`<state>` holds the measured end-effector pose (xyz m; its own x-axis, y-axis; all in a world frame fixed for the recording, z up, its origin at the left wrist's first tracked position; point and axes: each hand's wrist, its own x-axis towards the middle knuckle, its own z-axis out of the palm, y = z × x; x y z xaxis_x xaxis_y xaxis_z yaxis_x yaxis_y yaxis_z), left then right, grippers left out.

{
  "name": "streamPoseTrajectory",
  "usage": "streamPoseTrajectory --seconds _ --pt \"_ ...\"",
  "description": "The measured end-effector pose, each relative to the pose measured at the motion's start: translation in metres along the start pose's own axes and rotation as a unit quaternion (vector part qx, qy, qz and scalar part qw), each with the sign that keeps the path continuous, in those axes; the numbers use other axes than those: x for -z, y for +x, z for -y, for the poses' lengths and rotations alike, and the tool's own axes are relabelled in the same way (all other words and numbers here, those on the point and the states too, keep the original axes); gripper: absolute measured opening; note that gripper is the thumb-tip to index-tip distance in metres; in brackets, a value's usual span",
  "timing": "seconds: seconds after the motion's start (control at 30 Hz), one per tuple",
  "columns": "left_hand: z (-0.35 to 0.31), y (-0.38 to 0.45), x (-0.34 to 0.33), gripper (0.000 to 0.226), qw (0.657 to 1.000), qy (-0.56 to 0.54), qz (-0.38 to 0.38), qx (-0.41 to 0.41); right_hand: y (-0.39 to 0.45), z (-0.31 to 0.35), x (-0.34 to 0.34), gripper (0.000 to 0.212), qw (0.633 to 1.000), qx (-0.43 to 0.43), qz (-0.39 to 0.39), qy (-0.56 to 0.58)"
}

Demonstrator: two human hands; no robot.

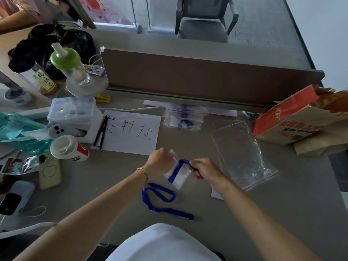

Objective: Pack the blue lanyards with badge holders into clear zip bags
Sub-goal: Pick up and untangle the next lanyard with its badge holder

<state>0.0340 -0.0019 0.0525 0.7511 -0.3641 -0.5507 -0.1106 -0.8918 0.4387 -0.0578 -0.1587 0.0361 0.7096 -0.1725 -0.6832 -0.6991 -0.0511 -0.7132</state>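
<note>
My left hand (160,162) grips the top edge of a white badge holder (181,177) held just above the desk. A blue lanyard strap (176,171) is wound around the holder, and my right hand (204,169) pinches its free end at the holder's upper right. A second blue lanyard (160,199) lies loose on the desk below my hands, its black clip to the right. An empty clear zip bag (243,153) lies flat to the right of my right hand. Farther back, a filled zip bag (183,117) holds blue lanyards.
A white paper sign (131,131) lies behind my hands. Left: bottles, a plastic box (73,110), a cup (69,147), phones. A paper food bag (301,121) stands at the right. A brown desk partition (207,76) runs across the back.
</note>
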Motion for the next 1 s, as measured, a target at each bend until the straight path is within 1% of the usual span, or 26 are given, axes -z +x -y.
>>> streamPoseTrajectory --seconds 0.07,0.13,0.23,0.3,0.4,0.47,0.53,0.6,0.67,0.7,0.77,0.8,0.83,0.87,0.9,0.93,1.0 --pt "-0.001 -0.004 -0.007 0.026 0.998 -0.046 -0.038 0.001 -0.004 -0.001 -0.006 0.028 0.996 -0.049 -0.012 0.073" --pt "-0.001 -0.007 -0.017 0.027 0.993 -0.092 -0.070 0.013 -0.008 -0.004 -0.011 0.020 0.984 -0.103 -0.017 0.144" --pt "-0.005 -0.008 -0.031 0.036 0.984 -0.156 -0.082 0.029 -0.010 -0.009 -0.018 0.013 0.962 -0.164 -0.007 0.219" --pt "-0.009 -0.010 -0.036 0.042 0.982 -0.167 -0.081 0.030 -0.009 -0.012 -0.017 0.011 0.958 -0.181 -0.004 0.224" --pt "-0.013 -0.013 -0.041 0.048 0.978 -0.191 -0.079 0.026 -0.008 -0.011 -0.007 0.012 0.962 -0.191 0.008 0.197" --pt "-0.015 -0.012 -0.043 0.049 0.963 -0.252 -0.082 0.039 -0.009 -0.009 0.001 0.024 0.966 -0.193 0.019 0.170" --pt "-0.023 -0.015 -0.043 0.044 0.939 -0.331 -0.078 0.055 -0.011 -0.010 0.008 0.038 0.967 -0.199 0.038 0.157" --pt "-0.030 -0.016 -0.042 0.033 0.918 -0.386 -0.071 0.060 -0.014 -0.016 0.014 0.053 0.964 -0.196 0.071 0.164" --pt "-0.036 -0.018 -0.043 0.025 0.888 -0.450 -0.056 0.076 -0.015 -0.023 0.015 0.060 0.956 -0.184 0.087 0.210" --pt "-0.040 -0.019 -0.045 0.023 0.871 -0.482 -0.039 0.090 -0.016 -0.027 0.015 0.058 0.946 -0.169 0.076 0.264" --pt "-0.045 -0.019 -0.050 0.022 0.837 -0.533 0.004 0.120 -0.016 -0.032 0.014 0.052 0.903 -0.125 0.026 0.410" --pt "-0.051 -0.019 -0.052 0.022 0.823 -0.552 0.028 0.127 -0.017 -0.034 0.017 0.050 0.881 -0.100 -0.001 0.462" --pt "-0.055 -0.020 -0.052 0.020 0.814 -0.565 0.047 0.128 -0.019 -0.034 0.020 0.042 0.873 -0.079 -0.019 0.480" --pt "-0.056 -0.020 -0.053 0.016 0.816 -0.563 0.060 0.122 -0.023 -0.033 0.023 0.030 0.878 -0.063 -0.032 0.473" --pt "-0.061 -0.021 -0.054 0.012 0.825 -0.549 0.073 0.113 -0.027 -0.035 0.029 0.021 0.885 -0.051 -0.046 0.460" --pt "-0.065 -0.021 -0.058 0.012 0.837 -0.530 0.085 0.104 -0.031 -0.039 0.036 0.016 0.890 -0.040 -0.061 0.450" --pt "-0.077 -0.022 -0.068 0.018 0.859 -0.493 0.108 0.087 -0.038 -0.053 0.053 0.018 0.893 -0.022 -0.104 0.436"
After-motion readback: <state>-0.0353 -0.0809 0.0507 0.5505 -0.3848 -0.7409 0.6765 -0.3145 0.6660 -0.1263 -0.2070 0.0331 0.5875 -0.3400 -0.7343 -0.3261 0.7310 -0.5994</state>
